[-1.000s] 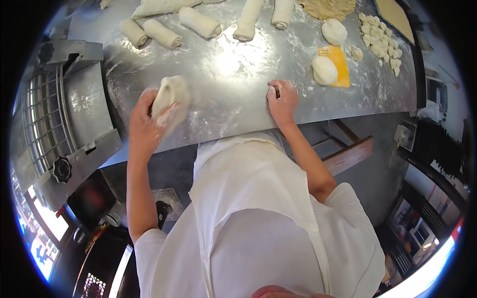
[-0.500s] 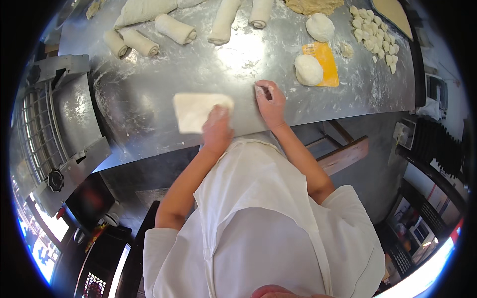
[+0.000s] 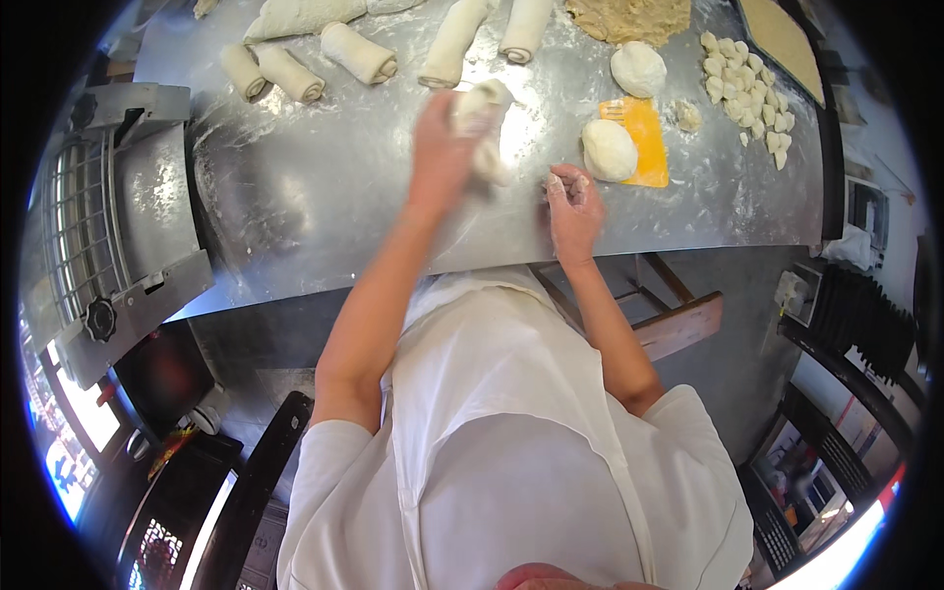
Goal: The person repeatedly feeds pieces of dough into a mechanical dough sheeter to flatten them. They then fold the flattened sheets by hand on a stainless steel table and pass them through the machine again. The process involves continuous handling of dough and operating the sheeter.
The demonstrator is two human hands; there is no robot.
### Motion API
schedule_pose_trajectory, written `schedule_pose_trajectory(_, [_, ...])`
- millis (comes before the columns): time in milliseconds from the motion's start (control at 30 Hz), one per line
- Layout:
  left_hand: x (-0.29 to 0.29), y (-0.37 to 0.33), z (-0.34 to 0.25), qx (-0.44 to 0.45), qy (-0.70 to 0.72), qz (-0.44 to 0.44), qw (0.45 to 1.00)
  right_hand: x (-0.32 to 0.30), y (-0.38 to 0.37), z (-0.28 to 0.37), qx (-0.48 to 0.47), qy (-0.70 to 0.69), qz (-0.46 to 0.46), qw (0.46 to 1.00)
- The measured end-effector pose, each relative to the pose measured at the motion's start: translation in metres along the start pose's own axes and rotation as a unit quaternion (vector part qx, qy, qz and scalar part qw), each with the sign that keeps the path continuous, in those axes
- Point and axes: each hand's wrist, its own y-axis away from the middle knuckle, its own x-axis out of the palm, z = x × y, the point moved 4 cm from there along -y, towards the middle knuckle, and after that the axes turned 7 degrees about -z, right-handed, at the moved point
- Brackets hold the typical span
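Observation:
My left hand (image 3: 440,147), smeared by motion, grips a floppy piece of pale dough (image 3: 480,110) above the steel table. The dough hangs blurred and bent beside the fingers, with part of it lost in the table's glare. To its right my right hand (image 3: 575,211) is at the near side of the table, floury fingers curled inward; whether anything is in them is hidden. Just beyond that hand a smooth dough ball (image 3: 610,150) rests partly on an orange scraper (image 3: 644,138). A second dough ball (image 3: 638,69) sits behind it.
Several dough rolls (image 3: 358,53) lie along the far left of the floured table (image 3: 295,216). Small dough pieces (image 3: 747,87) are heaped at the right, near a brown doughy mass (image 3: 629,18). A metal machine with rollers (image 3: 128,206) borders the left end. A wooden stool (image 3: 678,324) stands below.
The dough, a flat sheet near the table's front edge before, is now lifted, moved right and away from me in my left hand. My right hand has shifted right, toward the near dough ball.

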Motion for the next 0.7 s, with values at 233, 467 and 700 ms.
schedule_pose_trajectory(233, [-0.181, 0.017, 0.057, -0.053, -0.011, -0.131, 0.990, 0.043, 0.003, 0.000, -0.002, 0.010, 0.095, 0.995])
schedule_pose_trajectory(467, [-0.255, 0.039, 0.056, 0.145, -0.489, -0.247, 0.824, 0.072, 0.009, 0.001, -0.023, 0.053, 0.140, 0.988])
schedule_pose_trajectory(700, [-0.152, -0.037, 0.068, 0.242, -0.587, -0.141, 0.760, 0.120, 0.033, 0.006, -0.043, 0.147, 0.145, 0.978])
